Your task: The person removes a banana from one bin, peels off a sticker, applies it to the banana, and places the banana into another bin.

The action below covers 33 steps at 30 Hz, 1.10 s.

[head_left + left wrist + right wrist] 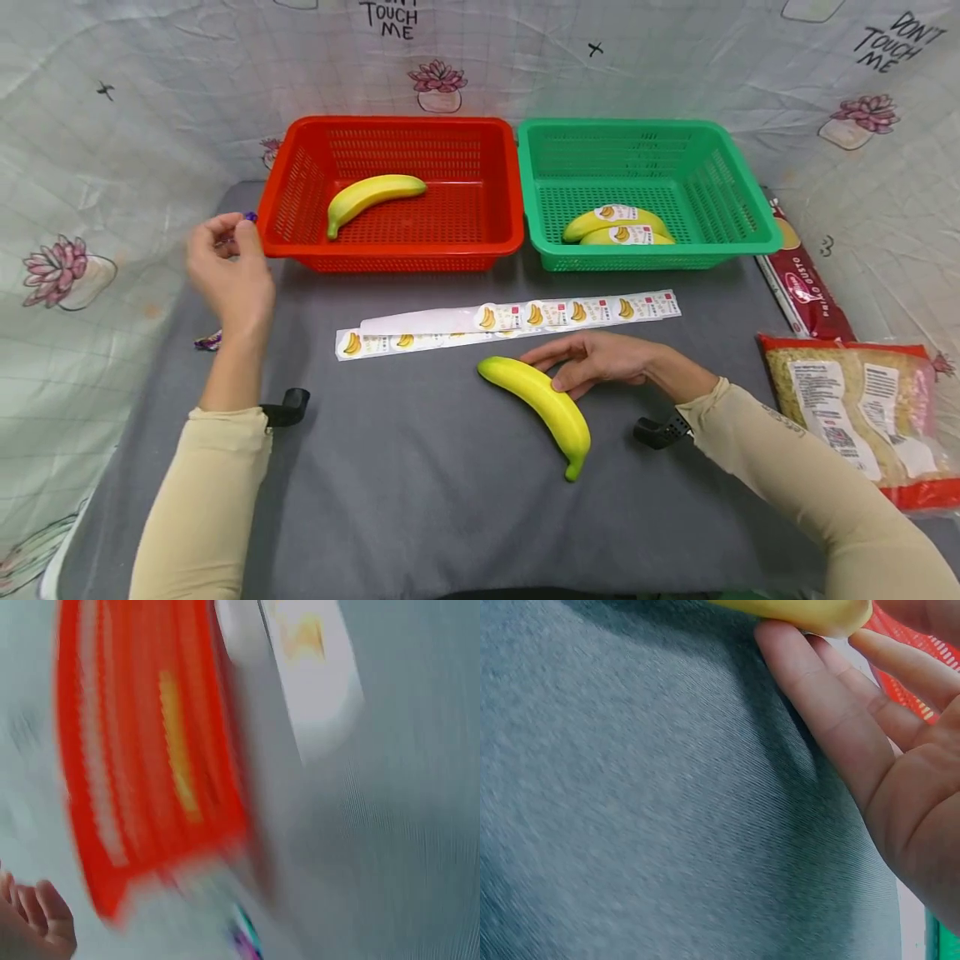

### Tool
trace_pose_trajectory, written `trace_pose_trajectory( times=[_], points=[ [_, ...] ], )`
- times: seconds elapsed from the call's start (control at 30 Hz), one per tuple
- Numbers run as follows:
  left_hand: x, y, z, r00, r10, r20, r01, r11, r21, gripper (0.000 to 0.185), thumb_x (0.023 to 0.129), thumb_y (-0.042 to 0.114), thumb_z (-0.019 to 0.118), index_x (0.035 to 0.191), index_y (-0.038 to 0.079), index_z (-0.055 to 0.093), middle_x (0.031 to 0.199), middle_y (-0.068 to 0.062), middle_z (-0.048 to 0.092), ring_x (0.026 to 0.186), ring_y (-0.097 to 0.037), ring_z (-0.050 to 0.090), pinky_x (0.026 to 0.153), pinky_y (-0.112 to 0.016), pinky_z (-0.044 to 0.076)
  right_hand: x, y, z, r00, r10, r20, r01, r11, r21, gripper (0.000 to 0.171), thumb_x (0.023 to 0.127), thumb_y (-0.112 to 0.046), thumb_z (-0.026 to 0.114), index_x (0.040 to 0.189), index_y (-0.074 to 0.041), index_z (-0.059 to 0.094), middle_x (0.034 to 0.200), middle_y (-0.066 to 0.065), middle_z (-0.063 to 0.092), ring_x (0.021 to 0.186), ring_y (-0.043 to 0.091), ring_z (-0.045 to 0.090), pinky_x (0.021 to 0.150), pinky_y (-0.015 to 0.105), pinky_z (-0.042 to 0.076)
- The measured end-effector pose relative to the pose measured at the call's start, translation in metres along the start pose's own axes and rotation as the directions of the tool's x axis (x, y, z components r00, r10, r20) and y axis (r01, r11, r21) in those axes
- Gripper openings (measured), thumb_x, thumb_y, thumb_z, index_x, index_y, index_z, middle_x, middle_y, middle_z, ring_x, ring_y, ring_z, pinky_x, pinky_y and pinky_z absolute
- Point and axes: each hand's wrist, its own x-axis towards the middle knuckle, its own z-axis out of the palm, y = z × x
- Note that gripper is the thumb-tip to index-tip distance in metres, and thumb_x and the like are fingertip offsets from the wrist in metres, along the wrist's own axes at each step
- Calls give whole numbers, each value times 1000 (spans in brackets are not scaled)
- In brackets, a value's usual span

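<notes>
A: Head view: what is touched by the right hand (600, 360)?

B: A yellow banana (542, 404) lying on the grey bench (420, 483) is touched along its upper side. The fingers (551, 350) are nearly straight and laid against it, the thumb resting on its flank; nothing is curled round it. In the right wrist view the banana's end (810, 611) is seen just above the fingertips (795, 656), against them.

A: And the left hand (228, 271)?

B: It is raised above the bench, well apart from the banana, with the fingers loosely curled. Whether something small is pinched cannot be told. The left wrist view is blurred; only fingertips (41, 915) and a smear of red are made out.

A: What lies near the fingers?

B: Just beyond the right fingers, two sticker strips (510, 321) printed with bananas are laid out. Just beside the left fingers stands a red basket (390, 250) holding one banana (371, 196). Next to it, a green basket (645, 250) holds two stickered bananas (618, 227).
</notes>
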Motion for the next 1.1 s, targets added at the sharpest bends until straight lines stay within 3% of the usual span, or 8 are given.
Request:
trace_pose_trajectory(
  times=[0.07,0.13,0.23,0.3,0.4,0.63,0.87,1.1],
  points=[
    [-25,4,16,982,170,84,-179,976,122,17,100,18,61,106,6,72,90,10,60,76,-1,54,72,-16,43,-1,0,-1,1000,-4,0,4,1000,-19,62,97,-14,70,154,-10,45,150,14,54,118,14,67,96,38,58],
    [-48,8,33,925,224,308,-286,943,172,20,100,18,61,106,3,73,90,3,66,80,-7,57,73,-21,44,-2,-1,-2,1000,-9,-2,9,999,-33,61,97,-13,69,153,-8,45,148,15,55,117,14,67,96,37,58],
    [-73,9,56,747,127,653,-381,886,264,22,101,21,61,111,5,73,99,-8,71,88,-17,63,78,-30,48,-4,-1,-2,1000,-18,-11,17,998,-56,58,98,-11,67,152,-6,46,142,15,59,114,13,68,96,36,58],
    [-83,5,72,632,34,775,-432,845,316,23,100,22,62,114,7,73,105,-11,73,94,-23,65,84,-37,50,-4,-1,-1,1000,-22,-19,20,997,-71,57,98,-11,66,151,-6,47,138,14,61,112,13,68,95,35,58],
    [-90,-3,94,535,-70,842,-496,781,380,26,99,22,64,119,7,72,112,-11,74,104,-26,67,92,-44,52,-5,-2,2,999,-29,-37,26,995,-97,54,99,-12,66,150,-6,49,135,14,63,109,14,69,95,35,58],
    [-91,-11,127,488,-186,853,-546,697,465,20,96,21,67,111,10,74,108,-7,74,99,-23,64,92,-42,51,-7,-4,7,994,-27,-105,11,989,-150,49,98,-12,66,146,-7,55,133,14,65,106,14,68,93,34,59],
    [-88,-16,132,491,-218,843,-504,718,480,12,94,20,70,100,12,77,100,-6,74,92,-22,62,85,-40,50,-8,-2,6,992,-36,-125,16,988,-155,47,98,-12,67,144,-6,57,130,14,66,105,15,68,93,36,59],
    [-87,-15,133,473,-209,856,-485,749,451,13,96,18,69,101,10,78,101,-8,74,91,-23,61,84,-39,48,-9,-1,4,992,-41,-121,23,990,-140,47,98,-11,66,144,-5,57,127,14,65,105,15,68,93,36,59]
  ],
)
